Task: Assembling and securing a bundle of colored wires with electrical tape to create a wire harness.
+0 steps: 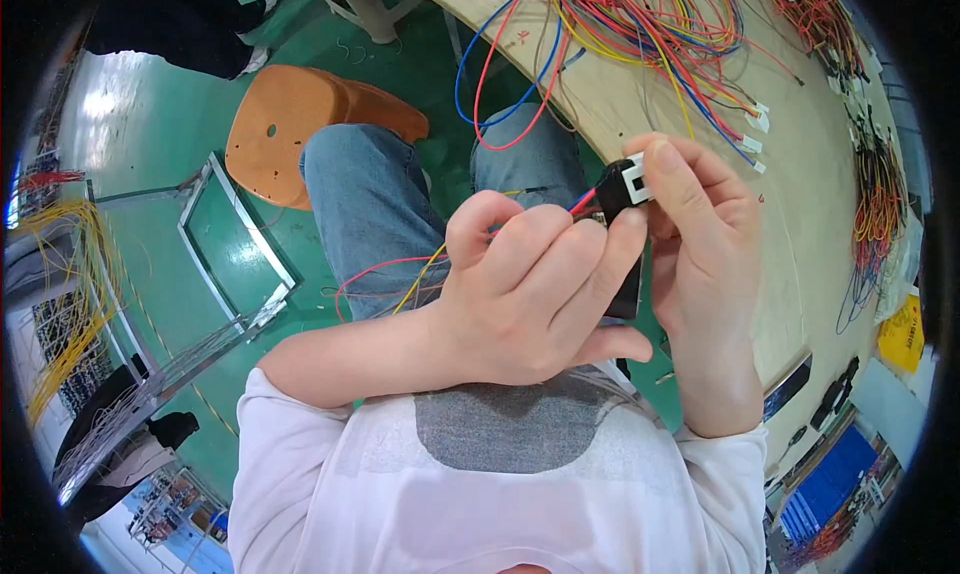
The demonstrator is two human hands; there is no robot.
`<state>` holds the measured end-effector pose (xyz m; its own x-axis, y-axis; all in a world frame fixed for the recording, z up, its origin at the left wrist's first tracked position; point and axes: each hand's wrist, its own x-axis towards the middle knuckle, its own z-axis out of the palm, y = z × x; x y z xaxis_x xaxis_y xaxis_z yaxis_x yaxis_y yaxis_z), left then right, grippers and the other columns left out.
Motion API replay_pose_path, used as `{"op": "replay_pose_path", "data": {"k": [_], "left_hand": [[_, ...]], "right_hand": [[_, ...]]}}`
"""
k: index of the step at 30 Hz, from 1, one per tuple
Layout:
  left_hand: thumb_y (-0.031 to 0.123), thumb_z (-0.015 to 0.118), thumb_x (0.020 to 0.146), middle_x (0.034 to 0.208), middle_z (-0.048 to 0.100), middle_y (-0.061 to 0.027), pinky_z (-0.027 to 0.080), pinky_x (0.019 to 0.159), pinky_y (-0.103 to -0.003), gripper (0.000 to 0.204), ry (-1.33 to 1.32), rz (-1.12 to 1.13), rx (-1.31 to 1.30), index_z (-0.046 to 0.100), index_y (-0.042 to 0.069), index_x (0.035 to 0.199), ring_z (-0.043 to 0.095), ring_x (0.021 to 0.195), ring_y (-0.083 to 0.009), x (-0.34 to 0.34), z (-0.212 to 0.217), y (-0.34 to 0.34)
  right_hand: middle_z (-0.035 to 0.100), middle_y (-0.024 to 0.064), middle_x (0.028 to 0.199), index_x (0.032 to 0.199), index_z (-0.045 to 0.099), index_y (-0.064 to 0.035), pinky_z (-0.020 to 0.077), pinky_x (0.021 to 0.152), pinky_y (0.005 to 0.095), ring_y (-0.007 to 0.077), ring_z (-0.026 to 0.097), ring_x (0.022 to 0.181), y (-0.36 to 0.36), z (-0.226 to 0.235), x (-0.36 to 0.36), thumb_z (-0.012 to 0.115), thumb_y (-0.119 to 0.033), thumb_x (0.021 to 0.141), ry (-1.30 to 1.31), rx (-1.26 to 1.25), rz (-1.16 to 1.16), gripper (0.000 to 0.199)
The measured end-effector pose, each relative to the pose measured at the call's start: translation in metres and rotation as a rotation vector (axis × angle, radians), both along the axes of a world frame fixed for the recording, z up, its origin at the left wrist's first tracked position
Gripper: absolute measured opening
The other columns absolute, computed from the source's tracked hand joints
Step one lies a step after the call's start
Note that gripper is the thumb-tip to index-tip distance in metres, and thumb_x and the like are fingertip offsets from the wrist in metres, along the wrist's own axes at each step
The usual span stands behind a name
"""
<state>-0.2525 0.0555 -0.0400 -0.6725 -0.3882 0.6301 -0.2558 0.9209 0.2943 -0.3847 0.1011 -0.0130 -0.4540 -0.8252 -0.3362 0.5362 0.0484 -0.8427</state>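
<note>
Held up over my lap is a white plastic connector (635, 181), pinched between the thumb and fingers of my right hand (710, 234). Black wrapping (614, 190), perhaps tape, covers the wires just behind it. My left hand (535, 289) is closed with curled fingers around the wire harness; its fingertips touch the black part below the connector. Red and blue wires (583, 202) show between the hands, and a yellow wire (432, 274) trails left of my left wrist. A dark flat piece (628, 296) hangs behind my left fingers, mostly hidden; its kind is unclear.
At right a wooden table (800, 244) carries a loose wire bundle (640, 24) with white connectors (752, 144), more harnesses (875, 194) and a phone (787, 387). An orange stool (285, 134) stands front left. Yellow wires (75, 284) hang by a metal frame (240, 244). Another person's legs (180, 24) show far left.
</note>
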Motion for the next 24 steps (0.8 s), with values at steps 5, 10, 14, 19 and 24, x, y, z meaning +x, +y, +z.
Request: {"op": "replay_pose_path", "data": {"k": [5,10,14,19,24], "left_hand": [[0.035,0.052,0.073,0.073,0.046,-0.0022,0.031,0.067,-0.033,0.04,-0.014,-0.156,0.041,0.061,0.003,0.095,0.04,0.069,-0.0204,-0.001,0.001,-0.017],[0.017,0.062,0.067,0.074,0.04,-0.0037,0.036,0.063,-0.03,0.023,0.054,-0.261,0.174,0.065,0.008,0.087,0.041,0.069,-0.0206,-0.006,0.003,-0.036],[-0.006,0.062,0.064,0.078,0.038,-0.0061,0.035,0.049,-0.018,0.018,0.214,-0.403,0.573,0.059,0.001,0.08,0.042,0.063,-0.0119,-0.011,-0.007,-0.037],[-0.002,0.07,0.063,0.07,0.039,-0.0015,0.034,0.047,-0.02,0.044,0.268,-0.233,0.995,0.038,0.002,0.093,0.038,0.056,-0.0055,-0.017,-0.005,-0.03],[0.003,0.07,0.065,0.061,0.046,0.001,0.036,0.048,-0.018,0.049,-0.035,-0.175,1.301,0.038,0.002,0.102,0.044,0.056,-0.0037,-0.018,0.002,-0.039]], "right_hand": [[0.059,0.0034,0.077,0.088,0.058,0.0015,0.0406,0.058,0.0168,0.0054,0.053,0.066,0.003,-0.004,-0.006,0.059,-0.013,0.079,0.021,-0.013,-0.019,0.016],[0.059,0.0033,0.077,0.087,0.058,0.0016,0.0402,0.058,0.017,0.0048,0.053,0.066,0.002,-0.002,-0.006,0.059,-0.013,0.079,0.119,-0.027,-0.02,0.016],[0.059,0.0034,0.078,0.089,0.059,0.0028,0.0411,0.062,0.0177,0.0058,0.052,0.069,0.001,0.001,-0.006,0.059,-0.011,0.079,0.24,-0.005,0.015,0.017],[0.059,0.0036,0.079,0.089,0.059,0.003,0.0415,0.065,0.0177,0.007,0.053,0.072,0.0,0.0,-0.006,0.059,-0.009,0.078,0.336,-0.041,0.021,0.016],[0.052,0.0006,0.075,0.088,0.059,0.0028,0.039,0.058,0.0172,0.0056,0.05,0.066,-0.003,-0.001,-0.003,0.058,-0.005,0.077,0.593,-0.06,0.074,0.013]]}}
